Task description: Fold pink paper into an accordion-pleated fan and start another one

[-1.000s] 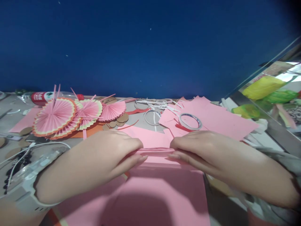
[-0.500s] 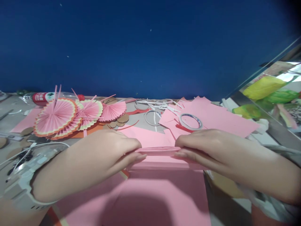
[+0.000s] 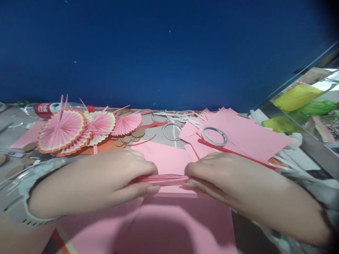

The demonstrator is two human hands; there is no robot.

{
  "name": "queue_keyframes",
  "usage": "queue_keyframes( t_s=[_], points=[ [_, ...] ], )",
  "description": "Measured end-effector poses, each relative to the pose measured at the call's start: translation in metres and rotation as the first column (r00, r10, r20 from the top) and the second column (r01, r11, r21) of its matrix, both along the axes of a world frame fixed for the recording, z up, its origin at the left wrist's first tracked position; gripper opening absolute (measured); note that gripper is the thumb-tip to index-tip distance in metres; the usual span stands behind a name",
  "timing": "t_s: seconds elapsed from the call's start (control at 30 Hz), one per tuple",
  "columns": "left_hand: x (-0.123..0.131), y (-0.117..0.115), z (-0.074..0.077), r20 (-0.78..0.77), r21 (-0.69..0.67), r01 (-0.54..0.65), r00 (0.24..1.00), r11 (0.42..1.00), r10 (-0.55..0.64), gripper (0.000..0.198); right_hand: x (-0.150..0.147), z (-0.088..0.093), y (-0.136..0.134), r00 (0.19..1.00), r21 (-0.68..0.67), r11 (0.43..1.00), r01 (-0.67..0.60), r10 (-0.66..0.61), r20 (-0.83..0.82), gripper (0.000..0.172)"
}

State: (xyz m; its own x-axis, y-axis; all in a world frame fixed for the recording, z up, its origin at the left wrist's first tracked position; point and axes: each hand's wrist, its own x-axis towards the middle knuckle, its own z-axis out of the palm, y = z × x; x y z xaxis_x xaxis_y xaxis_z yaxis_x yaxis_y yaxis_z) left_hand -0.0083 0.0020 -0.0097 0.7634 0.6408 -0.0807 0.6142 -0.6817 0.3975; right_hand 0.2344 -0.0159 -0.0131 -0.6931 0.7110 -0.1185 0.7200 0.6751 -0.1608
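Observation:
Between my hands is a stack of narrow pleats in pink paper (image 3: 171, 179). My left hand (image 3: 132, 173) pinches its left part, thumb below and fingers on top. On the right part, my right hand (image 3: 212, 173) is closed in the same kind of pinch. The folded strip lies level, just above a large pink sheet (image 3: 180, 218) spread toward me. Another pink sheet (image 3: 161, 153) lies flat just beyond my fingers. The inner fingers of both hands are hidden behind the pleats.
Pleated pink paper fans (image 3: 63, 130) lie at the left, before a plastic bottle (image 3: 45, 110). Rolls of tape (image 3: 214, 136) and white strips (image 3: 180, 115) sit mid-table. Pink sheets (image 3: 238, 130) are piled right, below a blue partition (image 3: 169, 60). Cardboard discs (image 3: 138, 132) lie near the fans.
Both hands have come lower and nearer to me with the folded pink paper. My right hand has shifted slightly left, and a red strip behind it now shows.

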Motion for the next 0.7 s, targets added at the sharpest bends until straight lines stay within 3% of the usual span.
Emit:
queue_keyframes(
  t_s=[0.13, 0.47, 0.7],
  points=[
    [0.012, -0.006, -0.007, -0.115, -0.117, -0.015, 0.993, 0.993, 0.001, 0.037, -0.012, -0.005, -0.003, 0.996, 0.048, 0.998, -0.047, 0.051, -0.073, 0.018],
    [0.004, -0.001, -0.002, -0.181, -0.032, -0.024, 0.983, 0.999, 0.018, 0.027, 0.005, 0.004, -0.004, 0.991, 0.073, 0.994, 0.077, -0.069, -0.112, 0.024],
    [0.010, -0.004, -0.004, -0.115, -0.010, 0.000, 0.993, 1.000, -0.001, 0.030, -0.011, -0.004, -0.005, 0.989, 0.161, 0.987, 0.020, 0.004, -0.147, 0.026]
  ],
)
